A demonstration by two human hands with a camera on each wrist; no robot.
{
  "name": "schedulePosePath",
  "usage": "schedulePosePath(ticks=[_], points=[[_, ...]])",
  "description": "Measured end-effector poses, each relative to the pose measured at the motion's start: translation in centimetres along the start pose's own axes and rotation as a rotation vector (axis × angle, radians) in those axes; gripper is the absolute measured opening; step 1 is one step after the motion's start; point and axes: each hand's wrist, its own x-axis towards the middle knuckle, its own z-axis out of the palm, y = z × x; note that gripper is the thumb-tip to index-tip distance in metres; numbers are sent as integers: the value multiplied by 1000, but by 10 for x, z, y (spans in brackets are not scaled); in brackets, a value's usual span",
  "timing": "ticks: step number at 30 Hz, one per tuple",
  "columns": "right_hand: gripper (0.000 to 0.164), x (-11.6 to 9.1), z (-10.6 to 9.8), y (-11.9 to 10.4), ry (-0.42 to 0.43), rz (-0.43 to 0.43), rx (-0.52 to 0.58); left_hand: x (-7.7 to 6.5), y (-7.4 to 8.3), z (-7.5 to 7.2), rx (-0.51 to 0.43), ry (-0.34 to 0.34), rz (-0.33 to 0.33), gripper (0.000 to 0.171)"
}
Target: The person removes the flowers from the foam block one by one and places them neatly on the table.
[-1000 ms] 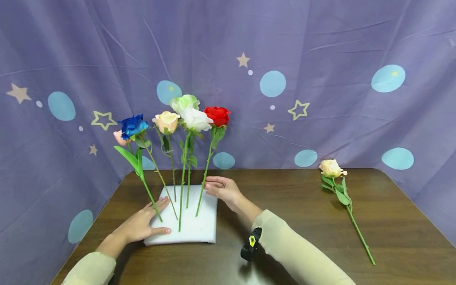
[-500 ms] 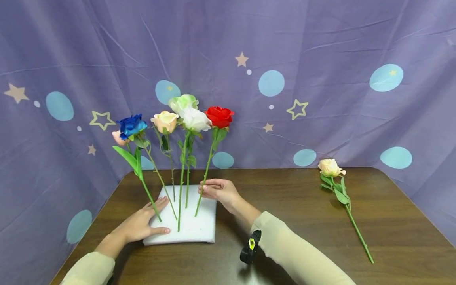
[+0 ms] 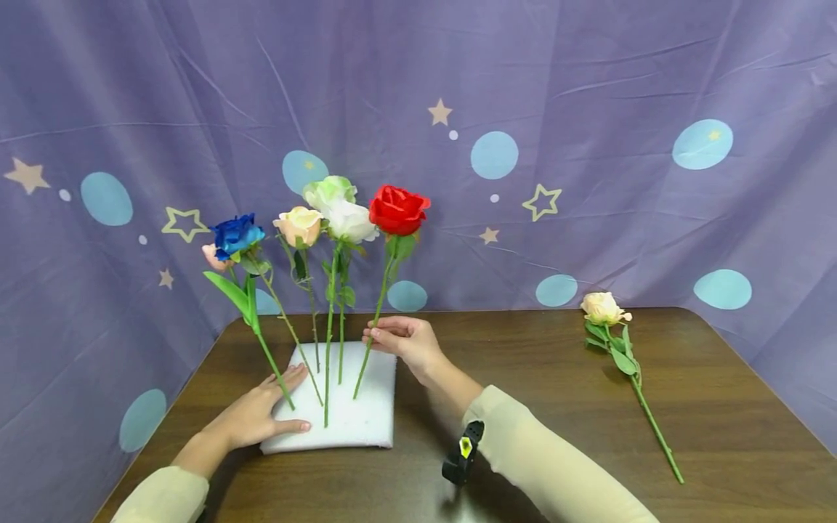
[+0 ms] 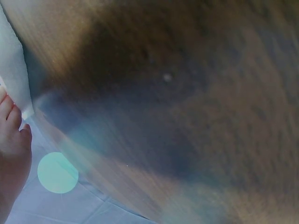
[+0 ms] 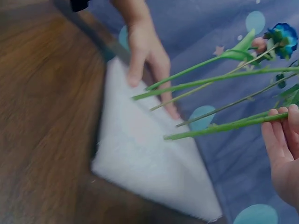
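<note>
A white foam block (image 3: 373, 425) lies on the table with several artificial flowers standing in it. My right hand (image 3: 413, 347) pinches the green stem of the red rose (image 3: 399, 210), whose lower end meets the foam. Pressed on the block's left side is my left hand (image 3: 255, 418), fingers spread; the right wrist view shows it on the foam too. Also standing there are a blue rose (image 3: 237, 236), a pink bloom (image 3: 216, 256) half hidden behind it, a peach rose (image 3: 299, 226), a white rose (image 3: 352, 222) and a pale green rose (image 3: 329, 190). All stems lean slightly.
A cream rose (image 3: 603, 309) with a long leafy stem lies at the right of the brown wooden table (image 3: 523, 407). Behind the table hangs a purple curtain (image 3: 588, 87) with stars and blue dots. A black strap (image 3: 464, 454) hangs at the right sleeve.
My right hand, first beside the red rose's stem, has taken hold of it and risen slightly. The red bloom looks larger and more tilted to the viewer. My left hand stays in place.
</note>
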Motion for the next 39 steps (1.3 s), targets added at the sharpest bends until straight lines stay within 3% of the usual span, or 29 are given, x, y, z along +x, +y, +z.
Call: schedulePosePath(ticks=[10,32,39], points=[[30,-6,-6,-30,4,-41,-1,-2,0,-1,-4,4,-7,97],[42,-40,-71,-41,-137,77,-132,0,2,-2,-18,1,-5,98],[45,-55,-89,-46,-172,147,-240,-1,1,-1,-14,8,2,97]])
